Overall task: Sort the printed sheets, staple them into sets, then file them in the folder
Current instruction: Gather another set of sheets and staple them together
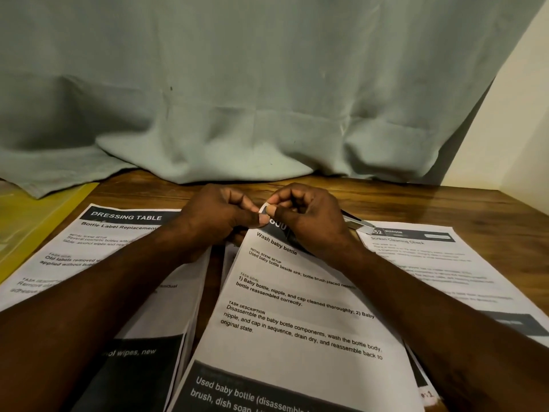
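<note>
Three groups of printed sheets lie on the wooden table. In the middle is the "Wash baby bottle" set (297, 322), tilted. My left hand (219, 221) and my right hand (309, 221) both pinch its top left corner, which curls up between thumbs and fingers. The "Dressing Table" sheets (98, 248) lie to the left, under my left forearm. The "Screen Cleaning Check" sheets (439, 263) lie to the right. A metal stapler (358, 223) pokes out from behind my right hand, mostly hidden. The yellow folder (32, 227) lies at the far left.
A pale green cloth (237, 114) hangs behind the table and drapes onto its back edge and the folder. A cream wall (517, 129) rises at the right. Bare wooden table (445, 203) shows behind the sheets.
</note>
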